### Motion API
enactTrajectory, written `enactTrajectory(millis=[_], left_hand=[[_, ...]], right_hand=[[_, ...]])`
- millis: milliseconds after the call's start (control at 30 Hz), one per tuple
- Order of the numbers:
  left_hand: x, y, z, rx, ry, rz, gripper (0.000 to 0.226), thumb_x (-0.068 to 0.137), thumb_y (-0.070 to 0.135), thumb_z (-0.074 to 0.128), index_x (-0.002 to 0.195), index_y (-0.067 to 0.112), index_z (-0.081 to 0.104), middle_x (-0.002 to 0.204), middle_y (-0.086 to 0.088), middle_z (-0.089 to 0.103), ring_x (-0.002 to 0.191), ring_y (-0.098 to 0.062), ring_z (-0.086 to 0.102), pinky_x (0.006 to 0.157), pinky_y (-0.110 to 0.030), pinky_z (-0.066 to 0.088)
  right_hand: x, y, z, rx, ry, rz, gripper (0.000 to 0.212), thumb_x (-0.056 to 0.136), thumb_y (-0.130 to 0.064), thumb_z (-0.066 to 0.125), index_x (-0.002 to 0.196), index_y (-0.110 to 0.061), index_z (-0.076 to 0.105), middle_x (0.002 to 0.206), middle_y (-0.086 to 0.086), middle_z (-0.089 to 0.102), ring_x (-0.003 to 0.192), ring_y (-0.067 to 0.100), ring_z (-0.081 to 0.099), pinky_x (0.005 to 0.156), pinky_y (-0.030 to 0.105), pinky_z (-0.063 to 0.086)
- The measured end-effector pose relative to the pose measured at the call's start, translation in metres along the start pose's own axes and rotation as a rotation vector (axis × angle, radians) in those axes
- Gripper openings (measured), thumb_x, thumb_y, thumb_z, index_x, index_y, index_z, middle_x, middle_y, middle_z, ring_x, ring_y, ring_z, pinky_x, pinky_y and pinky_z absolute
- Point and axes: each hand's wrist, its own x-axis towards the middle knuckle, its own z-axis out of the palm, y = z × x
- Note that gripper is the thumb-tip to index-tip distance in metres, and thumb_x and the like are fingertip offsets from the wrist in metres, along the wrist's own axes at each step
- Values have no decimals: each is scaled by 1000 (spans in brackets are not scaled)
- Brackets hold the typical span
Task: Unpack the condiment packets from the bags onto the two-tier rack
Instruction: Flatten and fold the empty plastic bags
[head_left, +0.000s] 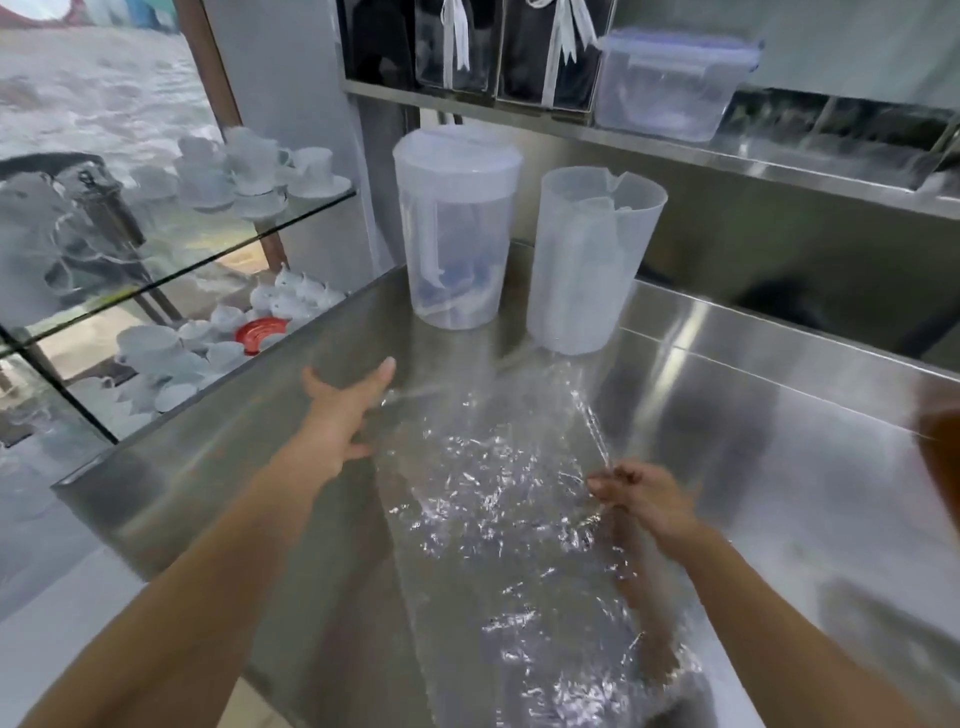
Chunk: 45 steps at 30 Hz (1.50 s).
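Note:
A large clear plastic bag (498, 493) is spread flat and crinkled over the steel counter (779, 467), reaching from the jugs down to the near edge. I see nothing inside it. My left hand (345, 410) lies with straight fingers at the bag's far left edge. My right hand (641, 496) pinches the bag's right edge with curled fingers. No condiment packets show in this view.
Two translucent plastic jugs stand at the back of the counter, one lidded (457, 228) and one open-topped (592, 260). A steel shelf above carries a clear lidded box (670, 83). Glass shelves (171, 270) on the left hold white cups and saucers. A brown object (943, 441) shows blurred at the right edge.

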Motion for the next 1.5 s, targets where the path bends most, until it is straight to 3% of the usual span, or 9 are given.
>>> enactTrajectory(millis=[200, 433, 567, 767, 933, 1033, 1100, 1333, 1500], left_hand=[[-9, -56, 15, 260, 14, -212, 116, 64, 13, 82, 142, 26, -2, 106, -9, 55, 80, -24, 60, 72, -36, 52], [-13, -72, 46, 542, 24, -13, 98, 68, 15, 79, 140, 14, 12, 131, -18, 43, 119, -36, 46, 99, -41, 39], [-36, -78, 65, 931, 229, 474, 57, 80, 27, 65, 128, 10, 41, 128, -15, 44, 119, -35, 41, 99, -40, 32], [-82, -103, 98, 1128, -236, 1133, 32, 77, 43, 51, 100, 22, 60, 100, 3, 65, 87, -20, 64, 81, -26, 29], [-69, -113, 93, 1400, -183, 574, 83, 76, 71, 43, 144, 36, 12, 157, -9, -2, 144, -35, -4, 111, -59, 2], [-62, -121, 91, 1490, -297, 385, 98, 69, 83, 34, 144, 38, -10, 153, -6, -26, 139, -34, -24, 106, -65, -11], [-66, -130, 97, 1497, -340, 373, 102, 64, 87, 30, 143, 37, -11, 154, -6, -24, 141, -32, -23, 107, -66, -11], [-75, -134, 109, 1413, -378, 367, 98, 67, 85, 29, 145, 37, -5, 155, -2, -20, 142, -26, -19, 111, -61, -10], [-55, -119, 97, 665, -15, 351, 90, 72, 60, 62, 141, 17, 22, 145, -13, 29, 135, -29, 28, 111, -43, 23]], right_hand=[[23, -7, -4, -740, 144, 48, 40, 78, -29, 69, 116, -19, 60, 131, 4, 49, 128, 24, 38, 103, 46, 28], [30, 23, -32, -1044, 39, 378, 90, 74, -73, 45, 143, -26, 14, 154, 19, 8, 142, 36, 12, 109, 57, 25], [23, 16, -24, -1131, 257, 350, 59, 86, -54, 44, 128, -13, 42, 134, 20, 45, 123, 39, 43, 100, 46, 41], [19, 21, -38, -801, 226, 308, 46, 82, -42, 57, 112, -8, 56, 121, 18, 58, 109, 34, 55, 92, 41, 47], [9, 22, -48, -731, 495, 457, 91, 63, -62, 69, 130, -9, 37, 135, 16, 37, 129, 31, 32, 104, 47, 29], [10, 29, -53, -524, 433, 452, 76, 54, -58, 79, 102, -3, 56, 95, 12, 68, 93, 17, 65, 90, 41, 49], [14, 31, -51, -385, 367, 379, 61, 47, -55, 84, 71, -4, 58, 58, 4, 65, 55, 13, 64, 68, 33, 51], [8, 24, -38, -362, 106, 372, 39, 57, -21, 85, 77, 3, 62, 71, 13, 61, 60, 24, 57, 59, 33, 48], [-6, 15, -41, -186, 68, 81, 23, 70, 7, 71, 62, -4, 52, 57, 8, 51, 51, 18, 49, 43, 24, 40]])
